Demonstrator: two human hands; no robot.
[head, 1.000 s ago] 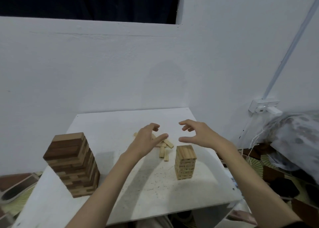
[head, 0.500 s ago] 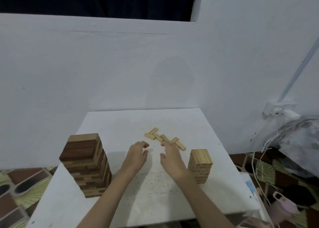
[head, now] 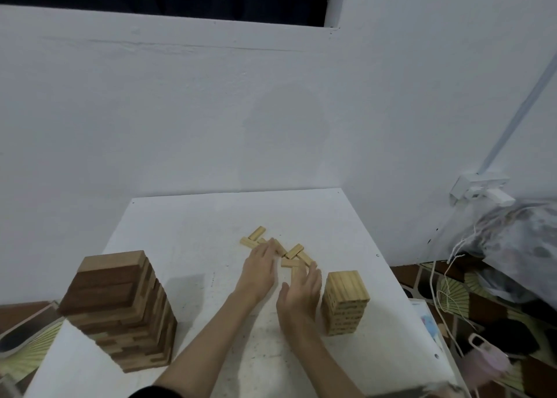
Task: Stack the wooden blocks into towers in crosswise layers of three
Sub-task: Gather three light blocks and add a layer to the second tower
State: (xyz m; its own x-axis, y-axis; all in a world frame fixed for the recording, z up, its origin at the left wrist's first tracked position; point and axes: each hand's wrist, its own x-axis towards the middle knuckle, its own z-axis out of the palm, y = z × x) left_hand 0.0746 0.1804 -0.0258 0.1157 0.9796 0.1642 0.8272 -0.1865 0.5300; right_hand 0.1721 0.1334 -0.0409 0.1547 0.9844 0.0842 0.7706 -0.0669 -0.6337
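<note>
Several small light wooden blocks [head: 291, 254] lie scattered on the white table [head: 187, 241], past both hands. My left hand [head: 259, 265] lies flat with its fingertips on the near blocks of the pile. My right hand [head: 301, 292] is beside it, fingers straight, its tips touching a block at the pile's near edge. Right of my right hand stands a small light-wood tower [head: 345, 301]. A larger tower of dark and light brown blocks [head: 119, 310] stands at the table's left front.
White walls close the table off behind and on the right. A wall socket [head: 479, 189], cords and a bundle of plastic bags [head: 512, 247] sit to the right, beyond the table edge. Patterned floor shows on both sides.
Both hands came down from above the pile, drew back toward me, then moved forward again onto the loose blocks. The camera view shifted, so the towers sit further right in frame.
</note>
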